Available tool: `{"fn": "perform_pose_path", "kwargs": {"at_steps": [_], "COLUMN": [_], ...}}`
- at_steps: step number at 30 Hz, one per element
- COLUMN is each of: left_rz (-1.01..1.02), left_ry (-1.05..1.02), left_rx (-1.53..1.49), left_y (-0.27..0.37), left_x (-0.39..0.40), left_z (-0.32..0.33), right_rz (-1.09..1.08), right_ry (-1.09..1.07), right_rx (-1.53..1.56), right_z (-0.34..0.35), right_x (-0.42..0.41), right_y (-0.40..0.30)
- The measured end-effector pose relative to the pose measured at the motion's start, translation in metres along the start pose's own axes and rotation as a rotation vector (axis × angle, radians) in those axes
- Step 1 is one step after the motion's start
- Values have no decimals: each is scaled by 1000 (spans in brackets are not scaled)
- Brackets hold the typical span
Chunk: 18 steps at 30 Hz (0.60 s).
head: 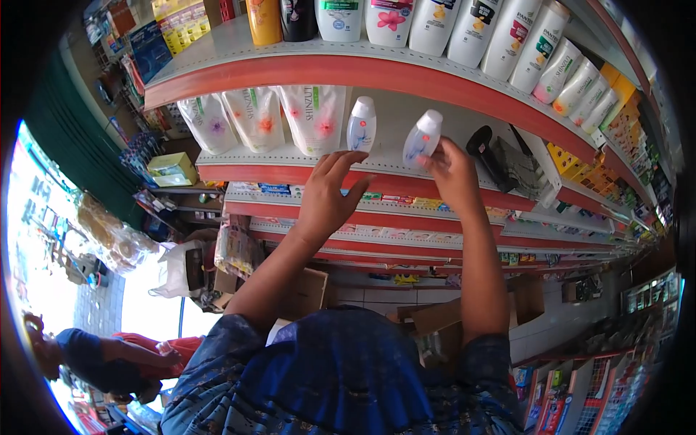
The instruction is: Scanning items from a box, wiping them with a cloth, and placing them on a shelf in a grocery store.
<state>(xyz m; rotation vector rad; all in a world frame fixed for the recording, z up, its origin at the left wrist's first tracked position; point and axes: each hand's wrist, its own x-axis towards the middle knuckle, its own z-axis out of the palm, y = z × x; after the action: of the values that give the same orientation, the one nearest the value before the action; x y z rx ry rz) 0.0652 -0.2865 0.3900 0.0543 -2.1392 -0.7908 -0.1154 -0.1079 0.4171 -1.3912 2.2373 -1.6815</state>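
My right hand [451, 168] grips a small white-capped, pale blue bottle [422, 138], tilted a little to the right, over the front of the shelf [446, 124]. To its left a matching white-capped bottle [361, 126] stands upright on that shelf. My left hand [333, 187] is just in front of this bottle's base, its thumb and fingers apart and nothing held. Whether its fingertips touch the bottle I cannot tell. Left of the standing bottle, several white Shinzu'i refill pouches [315, 119] with flower prints stand in a row.
A black handheld scanner [489, 157] and grey cloth [519, 168] lie right on the same shelf. Shampoo bottles [429, 27] line the shelf above. Open cardboard boxes [435, 321] sit on the floor below. Another person [103, 353] is at the lower left.
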Motion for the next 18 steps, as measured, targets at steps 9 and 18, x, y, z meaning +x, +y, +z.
{"fn": "perform_pose_path", "kwargs": {"at_steps": [9,18], "left_rz": [203,193], "left_ry": [-123,-187], "left_rx": [243,282], "left_y": [-45,-47], "left_x": [-17,-18], "left_z": [9,6], "right_rz": [-73,0], "right_ry": [-65,-144], "right_rx": [-9,74], "right_z": [45,62], "right_x": [65,68], "right_y": [52,53]}}
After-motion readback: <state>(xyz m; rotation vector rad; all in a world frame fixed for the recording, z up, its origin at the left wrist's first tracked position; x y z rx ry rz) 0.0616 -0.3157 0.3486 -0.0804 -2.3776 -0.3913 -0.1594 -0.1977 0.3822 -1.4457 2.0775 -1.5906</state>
